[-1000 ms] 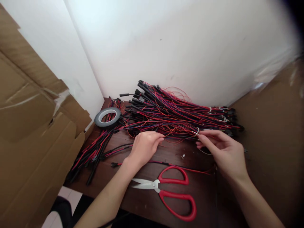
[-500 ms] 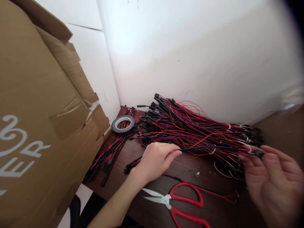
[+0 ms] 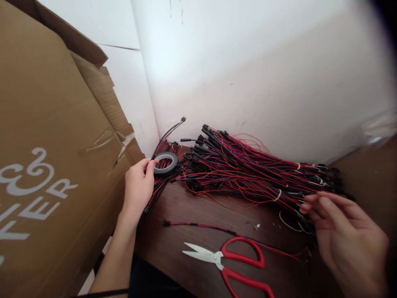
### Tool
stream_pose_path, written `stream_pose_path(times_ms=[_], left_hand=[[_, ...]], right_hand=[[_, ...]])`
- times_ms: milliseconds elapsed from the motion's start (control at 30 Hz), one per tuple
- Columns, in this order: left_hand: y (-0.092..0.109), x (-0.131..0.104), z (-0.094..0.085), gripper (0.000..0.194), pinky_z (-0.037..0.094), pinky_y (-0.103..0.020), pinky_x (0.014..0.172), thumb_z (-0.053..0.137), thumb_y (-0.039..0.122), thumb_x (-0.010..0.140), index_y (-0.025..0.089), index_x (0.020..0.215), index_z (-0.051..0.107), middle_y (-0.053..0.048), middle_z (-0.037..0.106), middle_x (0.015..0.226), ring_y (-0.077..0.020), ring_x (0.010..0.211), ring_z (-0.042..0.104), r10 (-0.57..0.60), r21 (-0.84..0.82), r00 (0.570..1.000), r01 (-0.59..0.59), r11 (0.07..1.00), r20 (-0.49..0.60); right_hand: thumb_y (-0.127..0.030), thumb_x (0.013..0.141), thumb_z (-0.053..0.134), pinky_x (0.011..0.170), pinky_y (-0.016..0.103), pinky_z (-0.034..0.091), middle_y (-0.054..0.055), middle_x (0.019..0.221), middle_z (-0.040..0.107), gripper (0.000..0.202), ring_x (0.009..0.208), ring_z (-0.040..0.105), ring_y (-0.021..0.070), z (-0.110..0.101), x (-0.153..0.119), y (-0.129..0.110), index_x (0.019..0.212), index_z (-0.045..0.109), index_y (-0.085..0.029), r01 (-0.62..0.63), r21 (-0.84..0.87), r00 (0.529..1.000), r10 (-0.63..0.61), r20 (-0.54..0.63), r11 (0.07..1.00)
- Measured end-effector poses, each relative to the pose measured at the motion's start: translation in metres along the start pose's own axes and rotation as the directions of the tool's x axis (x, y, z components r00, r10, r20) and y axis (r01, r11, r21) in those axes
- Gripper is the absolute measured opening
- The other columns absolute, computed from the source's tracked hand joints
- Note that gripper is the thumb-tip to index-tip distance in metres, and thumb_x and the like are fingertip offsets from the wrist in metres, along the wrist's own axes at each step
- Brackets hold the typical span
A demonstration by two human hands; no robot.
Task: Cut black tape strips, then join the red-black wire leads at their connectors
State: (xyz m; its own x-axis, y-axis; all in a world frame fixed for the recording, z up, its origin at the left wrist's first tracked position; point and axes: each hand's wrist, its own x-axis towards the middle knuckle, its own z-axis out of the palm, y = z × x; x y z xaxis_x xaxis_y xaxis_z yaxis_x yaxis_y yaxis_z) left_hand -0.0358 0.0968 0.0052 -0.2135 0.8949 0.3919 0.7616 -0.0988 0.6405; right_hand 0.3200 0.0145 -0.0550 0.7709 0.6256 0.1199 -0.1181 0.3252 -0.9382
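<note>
My left hand [image 3: 140,182] pinches a black-sleeved wire harness [image 3: 166,134], whose connector end sticks up toward the wall. Its fingers are beside a roll of black tape [image 3: 169,169], which lies on a small pile of wires [image 3: 155,194]. My right hand [image 3: 344,227] is open and empty, palm up with fingers loosely bent, by the right end of a large bundle of red and black wire harnesses [image 3: 245,161]. In front of the bundle a single harness [image 3: 214,227] lies across the table.
Scissors with red handles [image 3: 243,258] lie at the front of the brown table [image 3: 173,248], blades apart and pointing left. A big cardboard box [image 3: 62,124] stands on the left. White wall [image 3: 248,74] closes off the back. Small white scraps [image 3: 257,226] lie mid-table.
My left hand has moved left with the harness, from in front of the bundle to the tape roll. My right hand has let go of the harness's connector end and stays at the right.
</note>
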Motion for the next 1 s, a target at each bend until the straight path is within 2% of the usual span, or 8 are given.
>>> stream_pose_path(times_ms=[100,233,367,533,667,800,900,1000], left_hand=[[-0.011,0.013,0.021,0.035,0.049,-0.032,0.078,0.041,0.023,0.092,0.013,0.107,0.071,-0.012,0.075,0.094,-0.0263,0.089,0.069,-0.044,0.246,0.998,0.030,0.969,0.054],[-0.021,0.019,0.033,0.043,0.050,-0.039,0.087,0.041,0.015,0.090,0.014,0.129,0.059,-0.011,0.075,0.090,-0.0292,0.095,0.068,-0.042,0.344,0.989,-0.010,0.939,0.142],[-0.027,0.018,0.035,0.036,0.049,-0.044,0.090,0.047,0.017,0.089,0.015,0.120,0.064,-0.013,0.071,0.101,-0.0313,0.101,0.062,0.069,0.390,0.979,-0.140,0.910,0.191],[-0.026,0.018,0.042,0.033,0.049,-0.041,0.089,0.046,0.009,0.087,0.021,0.107,0.071,-0.013,0.062,0.109,-0.0294,0.104,0.054,0.226,0.445,0.960,-0.277,0.852,0.166],[-0.027,0.022,0.049,0.024,0.047,-0.043,0.091,0.057,0.028,0.090,0.019,0.104,0.073,-0.012,0.062,0.105,-0.0306,0.105,0.052,0.244,0.454,0.914,-0.377,0.807,0.325],[-0.033,0.031,0.052,0.020,0.045,-0.043,0.091,0.067,0.028,0.083,0.016,0.098,0.072,-0.014,0.066,0.105,-0.0312,0.104,0.054,0.163,0.397,0.906,-0.325,0.858,0.390],[-0.035,0.039,0.052,0.017,0.044,-0.041,0.092,0.065,0.028,0.084,0.016,0.092,0.071,-0.013,0.070,0.102,-0.0296,0.100,0.058,0.134,0.266,0.947,-0.215,0.940,0.292],[-0.034,0.047,0.053,0.026,0.046,-0.039,0.090,0.054,0.031,0.090,0.012,0.101,0.067,-0.015,0.071,0.101,-0.0279,0.095,0.061,0.080,0.146,0.982,-0.106,0.984,0.174]], right_hand=[[-0.032,0.049,0.090,0.053,0.027,0.052,0.002,0.073,0.068,0.032,0.059,0.061,0.0126,0.002,-0.002,0.000,0.073,0.072,-0.020,-0.012,0.007,1.000,0.012,0.009,1.000],[-0.033,0.052,0.090,0.052,0.023,0.053,0.002,0.074,0.068,0.032,0.059,0.061,0.0114,0.003,-0.004,0.000,0.074,0.073,-0.019,-0.027,-0.012,0.999,0.027,0.026,1.000],[-0.033,0.054,0.089,0.053,0.021,0.055,0.003,0.075,0.069,0.031,0.059,0.062,0.0110,0.002,-0.004,0.002,0.077,0.073,-0.018,-0.049,-0.041,0.997,0.051,0.054,0.998],[-0.036,0.053,0.090,0.054,0.021,0.055,0.003,0.074,0.070,0.035,0.059,0.062,0.0113,0.001,-0.004,0.004,0.078,0.074,-0.018,-0.048,-0.072,0.997,0.052,0.056,0.996],[-0.036,0.056,0.089,0.054,0.021,0.055,0.003,0.076,0.070,0.034,0.059,0.062,0.0111,0.000,-0.004,0.004,0.080,0.074,-0.018,-0.049,-0.095,0.996,0.056,0.068,0.994],[-0.037,0.056,0.089,0.056,0.018,0.054,0.003,0.075,0.070,0.034,0.061,0.063,0.0102,-0.002,-0.004,0.006,0.080,0.074,-0.018,-0.063,-0.111,0.995,0.072,0.075,0.992],[-0.041,0.055,0.089,0.058,0.015,0.054,0.001,0.075,0.071,0.037,0.062,0.063,0.0090,-0.004,-0.003,0.008,0.081,0.074,-0.019,-0.058,-0.133,0.994,0.069,0.084,0.989],[-0.045,0.057,0.088,0.060,0.014,0.054,-0.001,0.076,0.071,0.039,0.062,0.062,0.0077,-0.005,-0.004,0.009,0.083,0.074,-0.020,-0.041,-0.163,0.993,0.058,0.104,0.986]])
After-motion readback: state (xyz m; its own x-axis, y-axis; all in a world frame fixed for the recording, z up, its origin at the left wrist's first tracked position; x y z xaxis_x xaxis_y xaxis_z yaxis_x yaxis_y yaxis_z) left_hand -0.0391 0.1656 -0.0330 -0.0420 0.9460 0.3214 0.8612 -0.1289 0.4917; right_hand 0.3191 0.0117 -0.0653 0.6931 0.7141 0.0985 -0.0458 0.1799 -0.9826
